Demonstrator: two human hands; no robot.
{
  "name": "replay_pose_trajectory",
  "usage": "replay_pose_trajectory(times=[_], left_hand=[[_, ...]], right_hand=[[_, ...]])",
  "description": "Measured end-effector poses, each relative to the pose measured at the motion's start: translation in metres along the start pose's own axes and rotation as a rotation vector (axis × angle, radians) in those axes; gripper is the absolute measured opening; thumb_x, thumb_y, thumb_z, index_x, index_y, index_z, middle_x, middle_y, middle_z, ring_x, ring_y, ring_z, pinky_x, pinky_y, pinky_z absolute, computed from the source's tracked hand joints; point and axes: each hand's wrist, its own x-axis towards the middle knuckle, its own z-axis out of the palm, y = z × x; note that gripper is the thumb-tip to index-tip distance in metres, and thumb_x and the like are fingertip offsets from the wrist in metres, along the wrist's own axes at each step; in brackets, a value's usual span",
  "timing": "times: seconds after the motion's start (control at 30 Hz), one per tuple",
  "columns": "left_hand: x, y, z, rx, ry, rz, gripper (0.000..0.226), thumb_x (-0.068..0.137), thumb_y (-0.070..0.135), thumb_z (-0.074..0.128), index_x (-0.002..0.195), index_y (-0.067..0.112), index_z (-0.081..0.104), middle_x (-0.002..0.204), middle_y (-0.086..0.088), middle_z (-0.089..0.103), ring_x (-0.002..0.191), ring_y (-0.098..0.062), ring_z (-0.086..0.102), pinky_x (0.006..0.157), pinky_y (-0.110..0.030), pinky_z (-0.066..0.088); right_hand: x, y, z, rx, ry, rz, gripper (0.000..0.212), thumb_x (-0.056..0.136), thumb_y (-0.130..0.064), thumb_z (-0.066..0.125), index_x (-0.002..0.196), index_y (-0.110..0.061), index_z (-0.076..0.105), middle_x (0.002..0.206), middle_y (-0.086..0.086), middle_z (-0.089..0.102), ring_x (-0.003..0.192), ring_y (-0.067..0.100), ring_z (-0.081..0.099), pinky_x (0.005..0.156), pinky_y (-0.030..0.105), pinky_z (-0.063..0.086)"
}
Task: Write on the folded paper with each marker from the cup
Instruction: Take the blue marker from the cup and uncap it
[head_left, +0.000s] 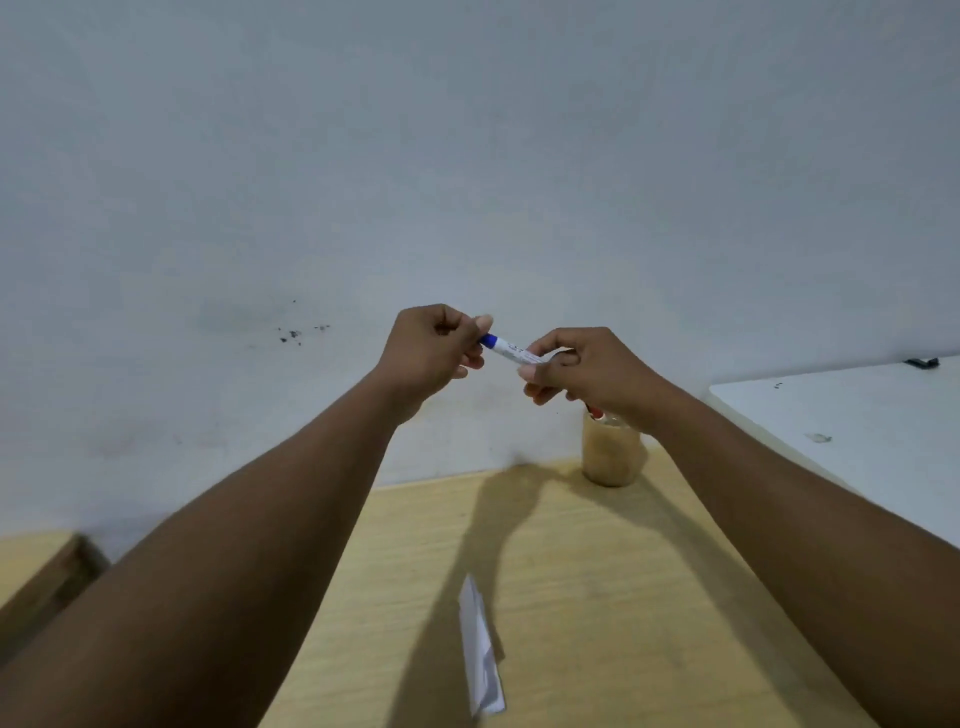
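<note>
Closest to the camera is the folded white paper strip (480, 652), lying flat on the pale wood-grain tabletop (597, 597). I'll place everything else relative to that paper. It's thin and floppy-looking, and one end seems a bit lifted, so my guess is it'll slide or buckle under a pen tip unless something pins it. I'd hold it flat near one end and write close to the fingers.

Further back from the paper and off to its right stands the tan, slightly see-through cup (612, 452), near the table's far edge. A red-tipped thing pokes out of it, probably another marker, but the right wrist covers most of it so I can't say for sure.

Well above and beyond the paper, both hands are up in the air with the white-barrelled marker with a blue cap (511, 351) between them. The left hand (428, 353) is curled with thumb and fingers pinching the blue cap end. The right hand (592, 371) is closed around the white barrel. Looks like the cap is either about to come off or go on, can't tell which.

Handling-wise the marker should be light, rigid and smooth plastic. A snug cap needs a firm pull, so grip the barrel mid-length and not just at the tips, or it'll slip.

Behind all that is a plain grey-white wall (467, 156) with a few dark specks.
</note>
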Motion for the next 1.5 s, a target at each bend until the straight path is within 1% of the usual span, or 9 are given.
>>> replay_pose_trajectory(times=[0.13,0.27,0.4,0.5,0.63,1.13,1.27,1.37,1.5], left_hand=[[-0.042,-0.03,-0.04,-0.207,0.032,-0.187,0.028,0.094,0.033,0.07,0.093,0.005,0.07,0.076,-0.007,0.07,0.068,-0.019,0.07,0.066,-0.027,0.056],[-0.079,-0.067,-0.058,-0.415,0.015,-0.324,0.027,0.094,0.032,0.069,0.097,0.005,0.071,0.076,-0.004,0.069,0.068,-0.018,0.069,0.068,-0.027,0.054],[-0.106,-0.093,-0.06,-0.497,0.002,-0.382,0.022,0.094,0.028,0.07,0.096,0.005,0.072,0.071,-0.002,0.067,0.064,-0.015,0.066,0.065,-0.025,0.053],[-0.118,-0.107,-0.062,-0.462,0.032,-0.405,0.022,0.095,0.026,0.069,0.088,0.005,0.072,0.067,-0.003,0.064,0.061,-0.016,0.063,0.064,-0.026,0.052],[-0.129,-0.119,-0.06,-0.5,0.057,-0.434,0.024,0.096,0.024,0.067,0.085,0.004,0.068,0.067,-0.004,0.061,0.06,-0.016,0.063,0.062,-0.025,0.053],[-0.149,-0.138,-0.027,-0.706,0.032,-0.555,0.024,0.097,0.021,0.065,0.086,0.0,0.067,0.067,-0.006,0.06,0.06,-0.015,0.069,0.058,-0.021,0.058],[-0.154,-0.151,-0.039,-0.808,0.199,-0.633,0.023,0.096,0.02,0.067,0.087,-0.001,0.066,0.06,-0.004,0.057,0.061,-0.018,0.07,0.055,-0.022,0.059],[-0.162,-0.171,-0.064,-0.458,0.235,-0.578,0.025,0.09,0.024,0.074,0.081,0.001,0.07,0.064,-0.007,0.065,0.065,-0.017,0.071,0.062,-0.025,0.06],[-0.168,-0.178,-0.07,0.238,-0.004,-0.279,0.018,0.086,0.03,0.078,0.072,0.018,0.076,0.061,0.009,0.069,0.06,-0.006,0.062,0.061,-0.021,0.048]], right_hand=[[-0.016,-0.019,0.028,0.398,-0.241,0.122,0.023,0.097,-0.023,0.066,0.116,-0.012,0.07,0.096,0.011,0.08,0.077,0.022,0.074,0.069,0.031,0.049],[-0.035,-0.019,0.074,0.811,-0.278,0.231,0.026,0.089,-0.031,0.067,0.109,-0.015,0.073,0.089,0.007,0.076,0.075,0.018,0.073,0.069,0.031,0.049],[-0.052,-0.003,0.131,0.73,-0.2,0.325,0.025,0.091,-0.037,0.071,0.098,-0.014,0.072,0.073,0.007,0.07,0.056,0.017,0.06,0.058,0.029,0.041],[-0.058,0.006,0.152,0.725,-0.144,0.35,0.015,0.096,-0.022,0.067,0.097,-0.008,0.069,0.07,0.013,0.067,0.051,0.019,0.058,0.056,0.029,0.04],[-0.059,0.014,0.151,0.642,-0.216,0.274,0.01,0.098,-0.01,0.062,0.1,-0.002,0.068,0.072,0.018,0.068,0.056,0.024,0.061,0.059,0.03,0.046],[-0.066,0.041,0.131,0.45,-0.409,0.192,0.012,0.096,-0.017,0.068,0.094,-0.008,0.076,0.08,0.018,0.07,0.066,0.025,0.064,0.062,0.03,0.048],[-0.066,0.039,0.125,0.392,-0.429,0.138,0.013,0.097,-0.015,0.068,0.098,-0.004,0.075,0.082,0.017,0.07,0.068,0.022,0.065,0.062,0.029,0.049],[-0.062,0.039,0.111,0.4,-0.356,0.136,0.015,0.097,-0.015,0.067,0.1,-0.004,0.076,0.082,0.017,0.07,0.069,0.024,0.067,0.06,0.029,0.048],[-0.064,0.046,0.118,0.509,-0.295,0.244,0.026,0.1,-0.023,0.062,0.115,-0.006,0.075,0.093,0.019,0.074,0.087,0.035,0.075,0.07,0.036,0.056]])
